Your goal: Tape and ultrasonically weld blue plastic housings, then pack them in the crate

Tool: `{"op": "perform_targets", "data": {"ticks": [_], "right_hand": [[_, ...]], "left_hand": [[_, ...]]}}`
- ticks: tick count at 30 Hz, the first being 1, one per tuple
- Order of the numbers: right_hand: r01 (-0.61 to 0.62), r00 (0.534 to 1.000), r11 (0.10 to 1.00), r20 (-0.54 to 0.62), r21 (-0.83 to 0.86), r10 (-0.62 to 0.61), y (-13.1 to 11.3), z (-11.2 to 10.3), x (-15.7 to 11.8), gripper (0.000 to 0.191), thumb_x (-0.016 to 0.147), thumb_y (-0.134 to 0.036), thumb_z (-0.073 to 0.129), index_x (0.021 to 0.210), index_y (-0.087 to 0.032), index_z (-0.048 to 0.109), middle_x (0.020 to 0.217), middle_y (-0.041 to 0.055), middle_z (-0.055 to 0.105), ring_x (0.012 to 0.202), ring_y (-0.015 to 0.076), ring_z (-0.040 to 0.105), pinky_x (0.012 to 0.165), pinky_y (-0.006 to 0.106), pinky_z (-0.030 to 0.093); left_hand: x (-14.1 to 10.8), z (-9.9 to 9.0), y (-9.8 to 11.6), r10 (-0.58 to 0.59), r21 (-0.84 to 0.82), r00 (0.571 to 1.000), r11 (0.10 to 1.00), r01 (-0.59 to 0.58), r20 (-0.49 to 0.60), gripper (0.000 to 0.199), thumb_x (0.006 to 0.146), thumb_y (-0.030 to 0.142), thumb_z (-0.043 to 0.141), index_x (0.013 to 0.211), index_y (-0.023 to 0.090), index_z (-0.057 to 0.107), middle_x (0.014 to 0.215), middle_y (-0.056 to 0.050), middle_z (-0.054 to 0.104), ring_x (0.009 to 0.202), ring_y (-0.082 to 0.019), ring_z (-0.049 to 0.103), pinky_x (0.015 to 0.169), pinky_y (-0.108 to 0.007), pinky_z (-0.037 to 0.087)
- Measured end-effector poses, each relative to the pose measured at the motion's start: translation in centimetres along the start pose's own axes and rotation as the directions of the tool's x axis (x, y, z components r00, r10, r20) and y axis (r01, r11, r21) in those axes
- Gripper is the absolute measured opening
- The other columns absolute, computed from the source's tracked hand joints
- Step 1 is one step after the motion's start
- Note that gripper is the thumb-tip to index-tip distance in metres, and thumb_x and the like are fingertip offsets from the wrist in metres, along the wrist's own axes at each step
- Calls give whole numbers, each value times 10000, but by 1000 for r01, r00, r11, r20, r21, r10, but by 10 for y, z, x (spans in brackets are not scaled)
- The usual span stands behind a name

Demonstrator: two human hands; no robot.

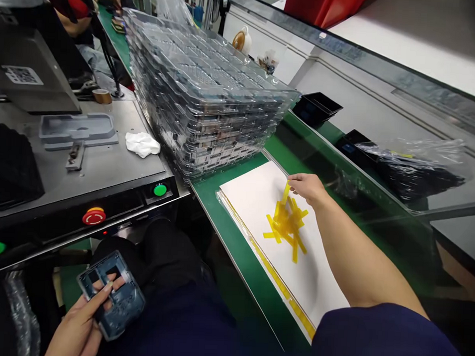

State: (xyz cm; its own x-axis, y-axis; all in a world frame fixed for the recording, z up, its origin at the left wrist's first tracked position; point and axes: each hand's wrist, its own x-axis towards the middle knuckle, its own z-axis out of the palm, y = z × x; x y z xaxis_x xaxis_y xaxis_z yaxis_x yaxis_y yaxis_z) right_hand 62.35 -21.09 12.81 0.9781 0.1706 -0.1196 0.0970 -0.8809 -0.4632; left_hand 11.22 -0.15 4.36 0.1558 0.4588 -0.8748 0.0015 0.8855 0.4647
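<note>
In my left hand (82, 318) is a dark blue-grey plastic housing (127, 304) with window-like openings, held tilted over my lap. The thumb lies across its inner face and fingertips show through an opening. Over at the right, my right hand (306, 187) pinches the upper end of a yellow tape strip (286, 193). That strip's lower end hangs over a heap of yellow strips (286, 222). The heap lies on a stack of white sheets (252, 192) with yellow showing along its near edge.
Stacked clear plastic trays (201, 97) rise at the back centre. To the left, a metal machine top carries a grey tray (78, 129), a crumpled white cloth (142, 144), a red emergency button (94, 216) and green buttons (160, 189). Black bins (317, 108) stand behind the green bench.
</note>
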Motion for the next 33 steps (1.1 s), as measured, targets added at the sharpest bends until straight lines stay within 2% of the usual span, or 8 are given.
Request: {"op": "perform_targets", "data": {"ticks": [5, 11, 15, 18, 21, 24, 27, 33], "right_hand": [[-24, 979, 802, 175, 597, -101, -46, 11, -34, 163, 725, -83, 704, 881, -109, 664, 743, 31, 640, 584, 79, 590, 596, 206, 542], [-51, 823, 722, 439, 690, -361, -98, 70, -89, 349, 665, -262, 814, 955, -145, 658, 771, 30, 667, 697, 123, 661, 697, 250, 585], [158, 687, 677, 413, 719, -598, -127, 126, -155, 360, 716, -408, 767, 977, -178, 674, 797, 36, 676, 712, 163, 677, 721, 331, 595], [568, 478, 478, 205, 670, -854, -137, 157, -216, 213, 862, -338, 629, 1031, -219, 684, 885, 58, 693, 782, 182, 681, 785, 366, 590], [842, 50, 28, -27, 539, -998, -134, 178, -261, 265, 897, -167, 555, 1132, -230, 662, 1014, 82, 686, 920, 191, 668, 840, 331, 578], [813, -296, -334, -156, 478, -943, -129, 193, -281, 377, 902, -86, 497, 1256, -176, 589, 1082, 121, 669, 1034, 210, 641, 871, 320, 571], [758, -431, -464, -183, 459, -884, -126, 200, -287, 358, 919, -89, 438, 1247, -123, 578, 1035, 139, 674, 1061, 236, 625, 891, 369, 566], [759, -482, -472, -100, 448, -870, -123, 205, -290, 302, 925, -94, 423, 1129, -118, 645, 1003, 127, 677, 1048, 221, 618, 920, 380, 552]], "left_hand": [[5, -3, -6, 44, -26, 998, 999, -43, 53, 389, 810, 103, 627, 1183, 213, 616, 999, -71, 725, 947, -221, 693, 706, -290, 607], [2, 3, -9, 111, -141, 982, 986, -90, 150, 375, 904, 306, 536, 1218, 104, 577, 1035, -162, 705, 900, -258, 698, 802, -436, 582], [1, 9, -6, 128, -296, 966, 953, -58, 223, 443, 939, 422, 449, 1177, 74, 584, 1044, -184, 694, 884, -243, 690, 809, -388, 559], [3, 10, -5, 142, -355, 956, 934, -45, 255, 475, 931, 488, 437, 1114, 82, 602, 1003, -168, 696, 833, -221, 682, 795, -360, 541], [4, 11, -8, 146, -388, 945, 921, -22, 293, 490, 922, 528, 427, 1070, 102, 621, 977, -145, 696, 802, -217, 675, 788, -366, 528], [3, 15, -10, 189, -443, 916, 897, -14, 354, 480, 936, 511, 406, 1081, 113, 631, 960, -123, 697, 836, -209, 674, 821, -345, 513], [1, 19, -10, 187, -483, 916, 876, 9, 356, 452, 953, 475, 393, 1018, 106, 647, 875, -104, 696, 801, -178, 670, 805, -294, 504], [3, 24, -10, 146, -465, 929, 885, 32, 341, 461, 954, 480, 390, 1042, 103, 641, 873, -100, 697, 822, -171, 668, 842, -282, 491]]}}
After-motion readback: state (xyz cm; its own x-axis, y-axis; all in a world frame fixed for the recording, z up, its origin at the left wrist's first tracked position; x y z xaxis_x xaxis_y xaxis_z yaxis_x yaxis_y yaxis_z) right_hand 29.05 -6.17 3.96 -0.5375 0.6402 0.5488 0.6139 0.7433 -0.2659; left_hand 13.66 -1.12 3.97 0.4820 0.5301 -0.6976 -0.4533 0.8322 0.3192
